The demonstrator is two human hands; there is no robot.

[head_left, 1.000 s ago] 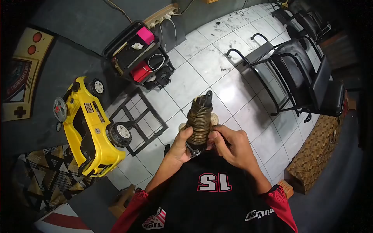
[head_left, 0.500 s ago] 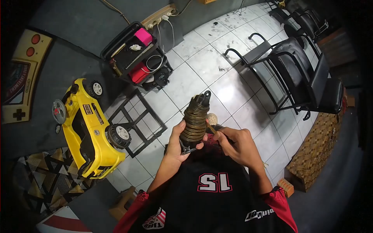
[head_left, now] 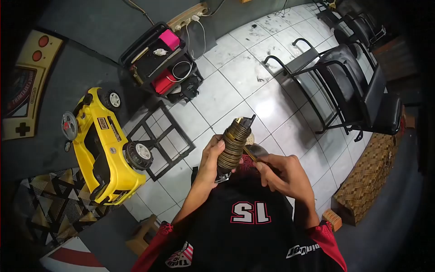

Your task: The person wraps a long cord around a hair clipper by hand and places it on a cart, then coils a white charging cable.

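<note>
A spring-like coiled piece (head_left: pixel 233 147) with brownish rings and a dark end fitting stands tilted in front of my chest. My left hand (head_left: pixel 211 159) is wrapped round its lower left side. Just to the right, my right hand (head_left: pixel 285 174) pinches a thin brown stick (head_left: pixel 249 152), whose far end reaches the side of the coils. The lower end of the coiled piece is partly hidden by my left fingers.
A yellow toy car (head_left: pixel 108 152) and a black metal frame (head_left: pixel 165 140) lie left. Behind is a black tool cart (head_left: pixel 149 59). Black chairs (head_left: pixel 344 86) and a woven panel (head_left: pixel 367 174) are on the right.
The coiled piece has turned, its top now leaning further right and lower. My left hand has rotated with it. My right hand has shifted slightly right.
</note>
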